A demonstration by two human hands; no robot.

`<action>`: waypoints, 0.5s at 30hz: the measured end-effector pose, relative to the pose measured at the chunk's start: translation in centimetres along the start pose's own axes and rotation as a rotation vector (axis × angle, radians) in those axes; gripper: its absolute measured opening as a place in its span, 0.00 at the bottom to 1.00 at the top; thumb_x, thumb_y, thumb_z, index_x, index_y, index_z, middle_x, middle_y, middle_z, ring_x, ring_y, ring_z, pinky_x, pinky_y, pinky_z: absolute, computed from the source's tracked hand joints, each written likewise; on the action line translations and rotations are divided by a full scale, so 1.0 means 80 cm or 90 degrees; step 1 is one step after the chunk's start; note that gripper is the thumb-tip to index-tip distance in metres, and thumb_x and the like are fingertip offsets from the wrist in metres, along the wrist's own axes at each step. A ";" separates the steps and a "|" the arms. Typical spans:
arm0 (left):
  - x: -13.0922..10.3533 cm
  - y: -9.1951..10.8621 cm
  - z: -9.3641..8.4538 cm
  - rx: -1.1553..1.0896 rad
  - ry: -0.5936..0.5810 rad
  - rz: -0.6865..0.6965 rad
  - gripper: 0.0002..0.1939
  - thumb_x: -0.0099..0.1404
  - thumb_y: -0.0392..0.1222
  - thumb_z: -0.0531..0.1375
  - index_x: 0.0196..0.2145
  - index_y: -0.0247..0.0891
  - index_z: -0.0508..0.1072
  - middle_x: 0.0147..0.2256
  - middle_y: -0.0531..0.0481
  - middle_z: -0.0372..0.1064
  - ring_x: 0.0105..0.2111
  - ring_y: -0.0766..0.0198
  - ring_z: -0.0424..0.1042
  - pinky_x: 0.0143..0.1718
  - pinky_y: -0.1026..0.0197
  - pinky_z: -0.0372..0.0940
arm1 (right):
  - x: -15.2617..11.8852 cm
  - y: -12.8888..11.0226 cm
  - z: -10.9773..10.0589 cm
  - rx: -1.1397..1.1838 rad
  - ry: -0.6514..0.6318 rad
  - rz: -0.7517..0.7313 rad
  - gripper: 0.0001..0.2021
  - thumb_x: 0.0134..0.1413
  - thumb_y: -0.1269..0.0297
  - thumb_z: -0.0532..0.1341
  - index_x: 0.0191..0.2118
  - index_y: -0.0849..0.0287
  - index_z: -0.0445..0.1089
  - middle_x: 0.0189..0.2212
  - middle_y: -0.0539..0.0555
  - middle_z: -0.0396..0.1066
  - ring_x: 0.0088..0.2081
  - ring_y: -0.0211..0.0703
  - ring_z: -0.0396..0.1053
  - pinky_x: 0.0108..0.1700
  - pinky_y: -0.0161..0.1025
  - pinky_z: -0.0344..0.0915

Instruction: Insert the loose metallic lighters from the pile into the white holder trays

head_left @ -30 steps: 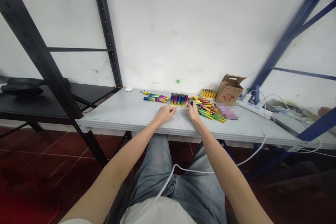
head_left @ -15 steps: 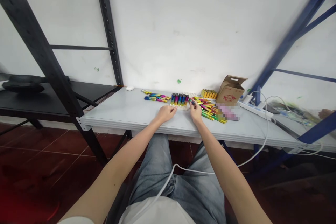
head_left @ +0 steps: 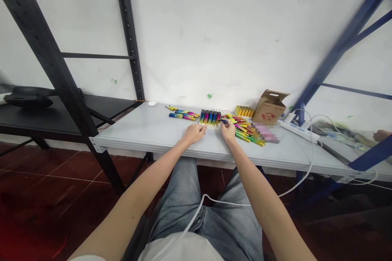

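Several shiny blue, pink and gold lighters [head_left: 210, 117] stand upright in a row in a pale tray [head_left: 211, 126] in front of me. My left hand [head_left: 194, 133] is closed at the tray's near left corner, its thumb and finger pinched on the edge. My right hand [head_left: 228, 132] is at the right end of the row, its fingers closed on a dark blue lighter [head_left: 224, 121] that lies nearly sideways. Just beyond that hand spreads a loose pile of gold, red and green lighters [head_left: 243, 127]. A smaller group of lighters [head_left: 183, 116] lies to the left.
A block of yellow-gold pieces [head_left: 244, 111] sits by the wall beside an open cardboard box [head_left: 269, 108]. A power strip [head_left: 298, 129] with white cables lies to the right. A small white case [head_left: 152, 103] is at the back left. Shelf posts flank the grey table [head_left: 147, 130].
The lighter in my right hand has tipped from pointing toward me to lying more sideways, close to the row's right end. My left hand stays at the tray. The view has shifted slightly.
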State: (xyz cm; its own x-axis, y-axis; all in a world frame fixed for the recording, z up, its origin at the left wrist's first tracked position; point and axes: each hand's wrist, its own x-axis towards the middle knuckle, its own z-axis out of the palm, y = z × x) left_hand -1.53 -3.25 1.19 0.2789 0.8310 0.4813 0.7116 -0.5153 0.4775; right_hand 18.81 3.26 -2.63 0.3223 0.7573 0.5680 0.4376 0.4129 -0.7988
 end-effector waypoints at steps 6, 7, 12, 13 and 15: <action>0.000 0.000 -0.001 -0.030 -0.010 -0.025 0.32 0.73 0.53 0.41 0.23 0.38 0.76 0.27 0.47 0.76 0.31 0.59 0.74 0.39 0.60 0.64 | 0.004 -0.002 0.005 -0.028 -0.045 -0.004 0.13 0.49 0.62 0.57 0.38 0.62 0.73 0.35 0.60 0.75 0.34 0.48 0.71 0.45 0.47 0.67; 0.000 0.000 -0.001 -0.032 -0.011 -0.024 0.33 0.73 0.53 0.41 0.23 0.38 0.76 0.27 0.47 0.76 0.31 0.59 0.74 0.39 0.60 0.64 | 0.004 -0.002 0.006 -0.016 -0.045 0.001 0.15 0.48 0.62 0.57 0.40 0.62 0.73 0.36 0.60 0.75 0.34 0.48 0.71 0.45 0.47 0.67; 0.000 -0.002 0.002 -0.030 -0.010 -0.016 0.34 0.73 0.53 0.40 0.23 0.38 0.77 0.27 0.47 0.76 0.31 0.59 0.75 0.40 0.59 0.64 | 0.006 -0.001 0.006 0.041 -0.004 0.084 0.18 0.41 0.61 0.63 0.41 0.62 0.72 0.33 0.59 0.76 0.33 0.50 0.74 0.42 0.47 0.68; 0.000 -0.003 0.002 -0.028 -0.009 -0.014 0.34 0.73 0.54 0.40 0.23 0.38 0.77 0.27 0.47 0.76 0.31 0.59 0.75 0.40 0.59 0.64 | 0.007 0.000 0.006 0.059 -0.005 0.101 0.18 0.39 0.60 0.64 0.39 0.62 0.73 0.33 0.59 0.76 0.33 0.51 0.74 0.42 0.47 0.68; 0.000 -0.004 0.003 -0.026 -0.007 -0.012 0.34 0.73 0.54 0.40 0.23 0.38 0.77 0.27 0.47 0.76 0.31 0.58 0.75 0.40 0.59 0.64 | 0.009 0.000 0.006 0.091 -0.024 0.106 0.16 0.38 0.59 0.64 0.35 0.61 0.73 0.32 0.58 0.76 0.34 0.51 0.73 0.41 0.46 0.68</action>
State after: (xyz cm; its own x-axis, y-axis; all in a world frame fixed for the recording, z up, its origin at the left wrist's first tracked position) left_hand -1.62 -3.00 0.87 0.2731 0.8430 0.4634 0.6901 -0.5073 0.5161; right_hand 18.65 4.08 -2.31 0.3469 0.8386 0.4199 0.2565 0.3458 -0.9026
